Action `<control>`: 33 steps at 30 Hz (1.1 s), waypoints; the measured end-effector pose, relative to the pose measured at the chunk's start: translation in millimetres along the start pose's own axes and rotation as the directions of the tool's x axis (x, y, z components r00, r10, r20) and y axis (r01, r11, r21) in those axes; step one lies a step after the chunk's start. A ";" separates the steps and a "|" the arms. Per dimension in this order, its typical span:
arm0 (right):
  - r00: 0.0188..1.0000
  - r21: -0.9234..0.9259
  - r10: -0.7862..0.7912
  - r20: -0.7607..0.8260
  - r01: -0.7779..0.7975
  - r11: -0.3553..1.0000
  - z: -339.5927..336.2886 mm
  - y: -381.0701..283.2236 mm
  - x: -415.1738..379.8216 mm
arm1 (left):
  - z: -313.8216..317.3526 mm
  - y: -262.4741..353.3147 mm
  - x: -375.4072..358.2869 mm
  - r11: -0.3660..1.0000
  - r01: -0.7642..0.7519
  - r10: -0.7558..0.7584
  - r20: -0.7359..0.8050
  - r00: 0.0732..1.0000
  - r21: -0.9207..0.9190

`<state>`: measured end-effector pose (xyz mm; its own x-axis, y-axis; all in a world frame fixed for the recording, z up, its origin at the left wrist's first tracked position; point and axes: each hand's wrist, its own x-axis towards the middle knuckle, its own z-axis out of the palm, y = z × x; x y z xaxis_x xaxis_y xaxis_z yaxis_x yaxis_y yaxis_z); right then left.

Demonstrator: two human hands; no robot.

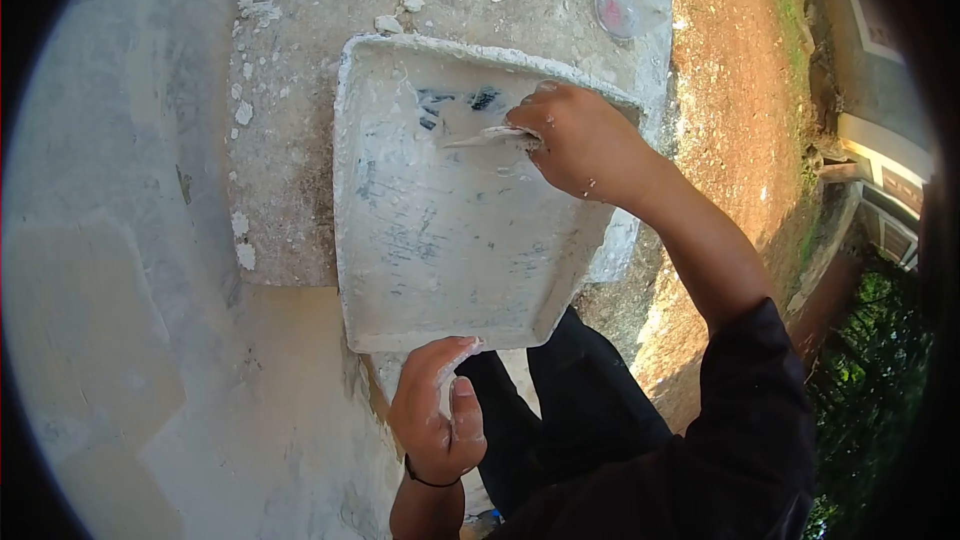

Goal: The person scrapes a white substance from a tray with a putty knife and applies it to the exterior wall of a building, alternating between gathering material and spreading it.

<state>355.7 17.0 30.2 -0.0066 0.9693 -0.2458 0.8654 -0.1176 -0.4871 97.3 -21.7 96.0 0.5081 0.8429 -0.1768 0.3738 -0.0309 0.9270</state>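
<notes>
A shallow rectangular tray [400, 280], coated in whitish plaster-like residue, sits on a splattered slab. Inside it, my right hand [590, 145] grips a thin, flat scraper [490, 136] smeared with white, its blade low over the tray's floor; whether it touches is hard to tell. Dark patches show through the coating beyond the blade. By the tray's near edge, my left hand [435, 415] has curved fingers with the thumb apart, and nothing shows between them. White paste covers the inner side of its fingers, and the fingertips are close to the rim.
Dried white lumps dot the concrete slab [285, 120] under the tray. A small round clear lid-like piece [615, 15] with pink in it lies at the slab's far right. A patchy plastered wall [130, 270] rises on the left; brown ground [735, 90] runs along the right.
</notes>
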 end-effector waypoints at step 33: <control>0.929 -0.097 0.370 -0.005 -0.369 0.925 43.3 -58.8 -33.4 | -9.1 -7.0 -9.7 0.994 -0.107 0.105 -0.090 0.990 -0.024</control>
<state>283.3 -17.8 30.7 0.3164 0.8582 -0.4041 0.8510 -0.4451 -0.2789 82.7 -24.8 94.2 0.4726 0.8799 -0.0484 0.2987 -0.1083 0.9482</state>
